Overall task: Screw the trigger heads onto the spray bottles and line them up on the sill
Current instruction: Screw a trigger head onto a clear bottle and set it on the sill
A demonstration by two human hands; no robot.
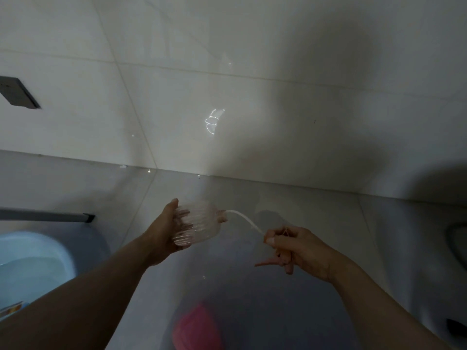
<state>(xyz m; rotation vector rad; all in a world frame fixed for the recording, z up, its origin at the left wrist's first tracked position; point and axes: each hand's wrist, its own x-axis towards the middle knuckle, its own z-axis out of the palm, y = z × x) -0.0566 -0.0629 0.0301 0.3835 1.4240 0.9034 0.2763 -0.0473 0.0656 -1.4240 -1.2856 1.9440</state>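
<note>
Two hands meet our eye in the head view: the left hand (165, 232) grips the base of a clear ribbed spray bottle (194, 224) held on its side above the pale tiled floor (290, 198), its neck pointing toward the right hand (303, 248). That right hand is curled around a pinkish trigger head (283, 261), whose white dip tube (246, 219) arcs from the fingers into the bottle's neck, so we see the head well apart from the neck. Left of the left hand sits a blue basin (38, 253), and below both hands lies a blurred pink object (197, 327).
</note>
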